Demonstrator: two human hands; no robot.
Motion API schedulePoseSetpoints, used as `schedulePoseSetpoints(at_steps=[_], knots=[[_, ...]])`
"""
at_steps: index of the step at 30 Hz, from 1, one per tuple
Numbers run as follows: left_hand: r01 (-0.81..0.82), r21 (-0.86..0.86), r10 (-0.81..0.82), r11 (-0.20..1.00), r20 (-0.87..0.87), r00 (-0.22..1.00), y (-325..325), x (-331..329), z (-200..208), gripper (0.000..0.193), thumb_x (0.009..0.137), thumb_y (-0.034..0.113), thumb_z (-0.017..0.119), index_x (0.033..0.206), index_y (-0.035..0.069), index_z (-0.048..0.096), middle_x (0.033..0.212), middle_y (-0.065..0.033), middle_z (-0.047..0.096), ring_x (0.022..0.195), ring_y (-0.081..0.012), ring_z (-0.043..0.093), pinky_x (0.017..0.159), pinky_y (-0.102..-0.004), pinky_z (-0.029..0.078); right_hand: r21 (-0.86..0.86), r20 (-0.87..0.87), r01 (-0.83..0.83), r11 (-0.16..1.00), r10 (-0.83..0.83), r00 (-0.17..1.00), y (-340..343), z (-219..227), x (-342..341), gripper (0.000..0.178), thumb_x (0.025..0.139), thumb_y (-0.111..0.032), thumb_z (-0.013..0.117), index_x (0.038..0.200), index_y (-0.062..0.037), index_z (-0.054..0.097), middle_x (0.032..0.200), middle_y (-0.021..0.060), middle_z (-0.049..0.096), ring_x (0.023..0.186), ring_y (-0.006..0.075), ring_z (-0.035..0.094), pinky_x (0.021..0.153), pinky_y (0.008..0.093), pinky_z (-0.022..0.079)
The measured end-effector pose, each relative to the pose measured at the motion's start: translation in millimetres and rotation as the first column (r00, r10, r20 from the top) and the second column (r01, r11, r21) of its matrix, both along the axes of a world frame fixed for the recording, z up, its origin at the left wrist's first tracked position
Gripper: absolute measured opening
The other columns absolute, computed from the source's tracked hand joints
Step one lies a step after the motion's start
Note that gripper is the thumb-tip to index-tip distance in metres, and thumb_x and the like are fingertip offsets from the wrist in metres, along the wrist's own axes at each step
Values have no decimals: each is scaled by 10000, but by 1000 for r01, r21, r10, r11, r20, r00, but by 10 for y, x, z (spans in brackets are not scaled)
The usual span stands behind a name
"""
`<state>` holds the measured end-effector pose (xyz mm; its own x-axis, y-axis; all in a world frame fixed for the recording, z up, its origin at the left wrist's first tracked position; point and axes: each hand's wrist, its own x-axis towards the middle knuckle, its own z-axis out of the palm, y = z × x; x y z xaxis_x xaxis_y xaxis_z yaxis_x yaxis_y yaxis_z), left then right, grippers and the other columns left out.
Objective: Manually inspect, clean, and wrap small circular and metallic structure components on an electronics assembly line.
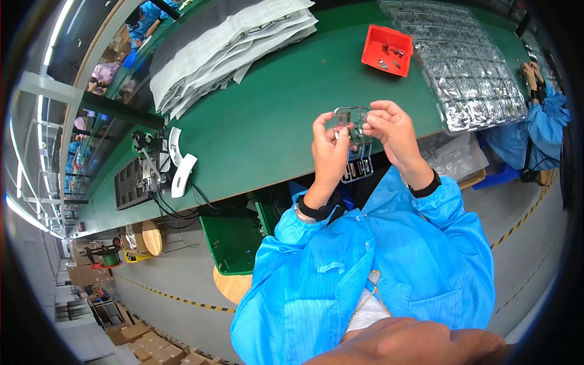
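We count 2 hands at work on 1 clear plastic tray, held up over the surface at its near edge, its lower end hanging toward the blue smock. Our L hand pinches the tray's L side btwn thumb & fingers; our R hand pinches at its upper R edge, tips closed, tho' we can't tell if a small pc sits btwn them. Can't tell either if it's 1 layer or 2. On the surface: 1 red bin w/ a few small metal parts, too small to count; 1 stack of white sheets, qty unclear; 1 spread of clear compartment trays w/ shiny pcs, glare hides the count; 2 white curved pcs by 1 dark device. Below: 1 green crate, partly hidden under the surface. At far R, 1 co-worker, partly cut off, hands small & hard to read.
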<state>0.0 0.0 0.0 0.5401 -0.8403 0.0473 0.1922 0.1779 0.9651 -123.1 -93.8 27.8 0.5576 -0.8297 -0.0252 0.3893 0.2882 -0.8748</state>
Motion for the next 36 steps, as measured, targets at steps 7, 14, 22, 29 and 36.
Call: schedulePoseSetpoints(at_steps=[7, 14, 22, 29, 36], knots=[[26, -77, -15, 997, 140, 990, -63, -110, 33, 633, 919, 83, 552, 1434, 9, 192, 952, -94, 632, 814, -102, 598, 694, -226, 480, 202, 113, -114, 973, 93, 989, 66, -28, 103, 194, 859, -44, 608, 1035, 10, 544, 837, 70, 626, 657, 97, 575, 527, 207, 468], [25, -100, -13, 995, 120, 993, -49, -171, -34, 526, 931, 112, 555, 1387, -1, 320, 972, -90, 621, 832, -101, 594, 731, -228, 483, 194, 134, -187, 963, 163, 977, 139, -77, 44, 91, 878, -52, 582, 955, -4, 592, 809, 64, 632, 661, 99, 603, 592, 211, 513], [3, -77, 12, 997, 195, 981, -90, -250, -68, 472, 941, 113, 532, 1370, 16, 359, 983, -85, 612, 840, -99, 585, 728, -223, 482, 155, 52, -119, 981, 112, 992, 153, -35, -65, 88, 874, -43, 582, 948, 4, 581, 807, 69, 630, 672, 99, 603, 588, 227, 522], [-13, 27, 14, 1000, -52, 999, -120, -173, -4, 422, 971, 162, 467, 1342, -13, 370, 1012, -101, 615, 843, -137, 616, 654, -255, 534, -28, -20, 65, 998, -65, 998, -159, 21, -353, 159, 816, -27, 639, 965, 30, 623, 781, 68, 639, 616, 120, 612, 576, 252, 529], [63, 51, -49, 997, -245, 968, -100, -33, -21, 238, 962, 151, 474, 1128, -1, 552, 1021, -147, 638, 791, -134, 631, 610, -270, 545, -946, -211, -298, 128, -941, 264, -1677, -289, -1368, 140, 759, 10, 555, 877, -22, 623, 819, 155, 595, 745, 356, 606, 666, 428, 496]])
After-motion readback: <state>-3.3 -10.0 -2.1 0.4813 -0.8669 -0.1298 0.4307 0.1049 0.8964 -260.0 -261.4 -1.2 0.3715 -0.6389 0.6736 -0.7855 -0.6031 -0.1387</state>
